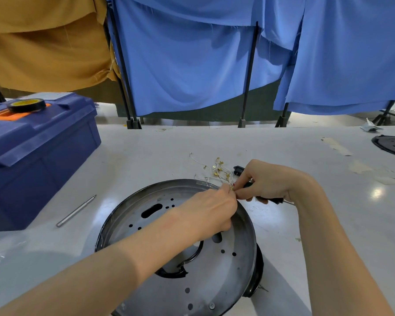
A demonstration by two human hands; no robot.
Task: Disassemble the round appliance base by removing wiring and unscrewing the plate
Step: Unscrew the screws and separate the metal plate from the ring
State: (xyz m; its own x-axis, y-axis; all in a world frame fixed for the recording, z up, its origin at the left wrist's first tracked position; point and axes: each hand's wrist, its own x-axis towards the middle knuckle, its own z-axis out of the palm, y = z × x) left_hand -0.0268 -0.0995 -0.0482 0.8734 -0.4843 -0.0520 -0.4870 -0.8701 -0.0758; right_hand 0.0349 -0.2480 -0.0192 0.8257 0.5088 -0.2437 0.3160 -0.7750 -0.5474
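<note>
Both hands met at the far rim of the round base [226, 270] on the table [146, 160]. The left hand [212, 210] pinched the white wires [217, 175]. The right hand [265, 183] pinched alongside, fingers curled round a screwdriver [271, 200]. Best to pull by the brass terminal, not the strand.

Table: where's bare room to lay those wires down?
Bare table stretches between the blue toolbox and the wire bundle, beyond the round base. More lies right of the right hand, dotted with tape scraps. Crowded: the base's far rim, where the left hand meets it at the wires.
</note>
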